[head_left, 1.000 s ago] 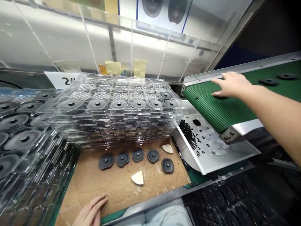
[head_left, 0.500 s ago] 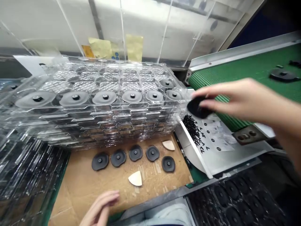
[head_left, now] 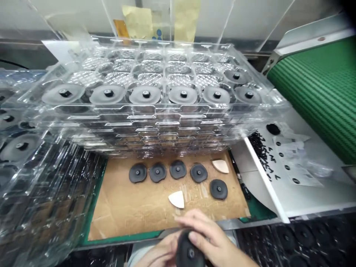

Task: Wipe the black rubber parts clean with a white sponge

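Note:
Low at the front edge of the work surface, a dark rounded disc with a small central stud point(head_left: 183, 246) is between my two hands. My right hand point(head_left: 213, 237) is closed on it, with the thumb on its face. On the disc's left side is my left hand point(head_left: 162, 250), its fingers closed at the rim and partly hidden behind the disc. Just beyond, several similar black discs point(head_left: 178, 169) lie in a row on a brown cardboard sheet point(head_left: 125, 211). Two pale, wedge-shaped pieces point(head_left: 177, 199) lie near them.
A tall stack of clear plastic trays point(head_left: 167, 107) holding discs stands behind the cardboard. More clear trays point(head_left: 50, 207) are at the left. On the right are a white tray wall point(head_left: 267, 181), small black parts point(head_left: 260, 146) and a green conveyor belt point(head_left: 319, 85).
My right hand has come from beside the conveyor down to the front with the disc. My left hand has moved right and meets it there. The camera view has shifted too.

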Tool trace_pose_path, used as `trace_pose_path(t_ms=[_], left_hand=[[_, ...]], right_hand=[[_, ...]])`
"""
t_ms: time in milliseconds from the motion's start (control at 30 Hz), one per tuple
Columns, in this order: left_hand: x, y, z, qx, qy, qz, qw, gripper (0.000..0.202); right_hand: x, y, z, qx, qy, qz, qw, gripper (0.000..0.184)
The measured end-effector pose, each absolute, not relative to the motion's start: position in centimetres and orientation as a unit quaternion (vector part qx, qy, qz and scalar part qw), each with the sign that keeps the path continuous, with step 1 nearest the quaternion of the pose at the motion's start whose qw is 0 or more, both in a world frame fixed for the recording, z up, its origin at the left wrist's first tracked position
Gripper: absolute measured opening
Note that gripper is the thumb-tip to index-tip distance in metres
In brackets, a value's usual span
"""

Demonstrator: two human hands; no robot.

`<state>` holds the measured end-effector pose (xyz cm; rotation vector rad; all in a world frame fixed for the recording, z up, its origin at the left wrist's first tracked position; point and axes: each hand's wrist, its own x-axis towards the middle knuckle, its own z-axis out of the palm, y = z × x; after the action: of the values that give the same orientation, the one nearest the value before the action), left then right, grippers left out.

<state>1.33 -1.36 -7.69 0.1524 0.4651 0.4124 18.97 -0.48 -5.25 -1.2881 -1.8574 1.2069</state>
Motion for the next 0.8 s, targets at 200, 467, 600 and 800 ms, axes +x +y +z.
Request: trace_pose_path(t_ms=[200,467,600,800], left_hand=[[-1.7,-0.8,-8.1,-0.015,0.306,0.432,0.848,0.046],[-3.2,-0.3,-6.0,-0.03,0.318,0.53,0.786,0.049],[-2.9,-0.6,-5.0,-0.013,0.336,0.53,0.778,0.064],[-3.1,-0.9,-3.6,0.034,0.363,0.526,0.769,0.055]], right_hand=[[16.5,0.1,-11.8,-0.613,-0.675,0.288,0.292,0.023],[16.4,0.7,-13.5,-0.577,-0.713,0.245,0.314,0.022],[16.7,2.2,-9.6,-0.541,-0.724,0.265,0.335,0.022],[14.6,3.0,-3.7,-0.417,-0.769,0.291,0.386,0.029]])
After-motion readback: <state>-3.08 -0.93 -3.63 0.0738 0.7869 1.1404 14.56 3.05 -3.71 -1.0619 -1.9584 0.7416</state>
